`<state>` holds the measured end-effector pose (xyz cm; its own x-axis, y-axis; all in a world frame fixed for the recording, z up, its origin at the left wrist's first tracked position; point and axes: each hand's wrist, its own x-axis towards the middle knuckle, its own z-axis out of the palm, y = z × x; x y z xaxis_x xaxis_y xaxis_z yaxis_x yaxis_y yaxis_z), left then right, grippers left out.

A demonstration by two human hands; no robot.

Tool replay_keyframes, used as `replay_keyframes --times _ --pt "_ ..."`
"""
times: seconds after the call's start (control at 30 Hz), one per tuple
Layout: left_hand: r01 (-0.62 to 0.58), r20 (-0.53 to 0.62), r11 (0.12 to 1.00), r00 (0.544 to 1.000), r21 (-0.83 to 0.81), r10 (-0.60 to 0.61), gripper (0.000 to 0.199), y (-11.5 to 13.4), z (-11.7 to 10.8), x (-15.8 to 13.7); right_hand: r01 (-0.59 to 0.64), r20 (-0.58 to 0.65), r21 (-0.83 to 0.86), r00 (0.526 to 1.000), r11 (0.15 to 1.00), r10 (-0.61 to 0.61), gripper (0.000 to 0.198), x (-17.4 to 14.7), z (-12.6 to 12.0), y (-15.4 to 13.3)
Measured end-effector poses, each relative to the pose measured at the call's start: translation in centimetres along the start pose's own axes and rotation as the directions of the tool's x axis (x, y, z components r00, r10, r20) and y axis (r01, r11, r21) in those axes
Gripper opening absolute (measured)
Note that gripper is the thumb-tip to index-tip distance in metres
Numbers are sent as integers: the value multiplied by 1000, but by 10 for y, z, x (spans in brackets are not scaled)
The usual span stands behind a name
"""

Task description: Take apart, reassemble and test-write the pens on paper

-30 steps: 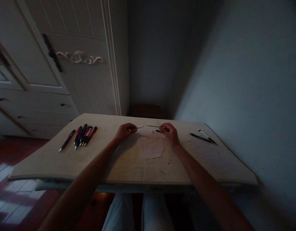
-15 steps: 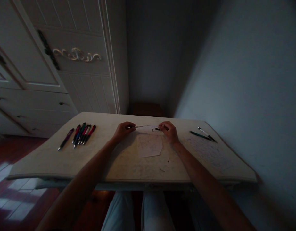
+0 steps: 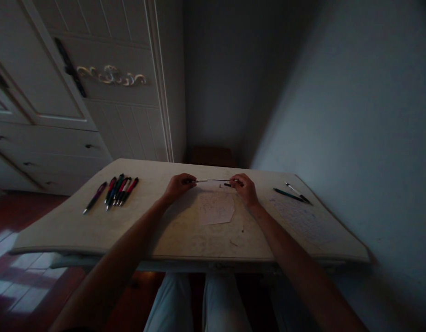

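My left hand (image 3: 181, 185) is closed in a pinch on a pale pen barrel (image 3: 203, 180) above the far middle of the table. Opposite it, my right hand (image 3: 244, 186) pinches a thin dark pen refill (image 3: 221, 180). Refill and barrel form one nearly straight line between the hands; the refill seems to enter the barrel's end. A short black piece (image 3: 227, 185) shows beside my right fingertips, and I cannot tell whether they touch it. Just nearer to me, a sheet of scribbled paper (image 3: 216, 210) lies flat on the tabletop.
Several pens (image 3: 119, 191) lie grouped at the left, with a purple-and-black pen (image 3: 94, 198) beside them. At the right are a dark green pen part (image 3: 288, 194) and a clear pen part (image 3: 298, 191), near a written sheet (image 3: 303, 219). A wall (image 3: 372, 138) borders the right side.
The pale barrel now shows longer and the exposed refill shorter between my hands. Both hands stay almost in place; the view has shifted slightly.
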<state>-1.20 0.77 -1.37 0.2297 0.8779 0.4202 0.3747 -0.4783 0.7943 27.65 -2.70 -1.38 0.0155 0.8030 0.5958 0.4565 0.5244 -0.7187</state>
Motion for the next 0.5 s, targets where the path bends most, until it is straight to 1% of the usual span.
replay_keyframes --times 0.13,0.27,0.37,0.5 --pt "-17 15 1000 1000 15 16 20 3 0 0 3 -3 5 1000 1000 -3 19 0 1 -1" --pt "-20 6 999 1000 35 20 20 5 -1 -1 -2 -1 16 1000 1000 2 18 0 0 -2" --pt "-3 -4 1000 1000 20 3 21 7 -1 -2 12 -6 19 1000 1000 -12 17 0 0 -2" --pt "-3 11 1000 1000 -6 4 20 8 0 -3 16 13 14 1000 1000 -16 18 0 1 -3"
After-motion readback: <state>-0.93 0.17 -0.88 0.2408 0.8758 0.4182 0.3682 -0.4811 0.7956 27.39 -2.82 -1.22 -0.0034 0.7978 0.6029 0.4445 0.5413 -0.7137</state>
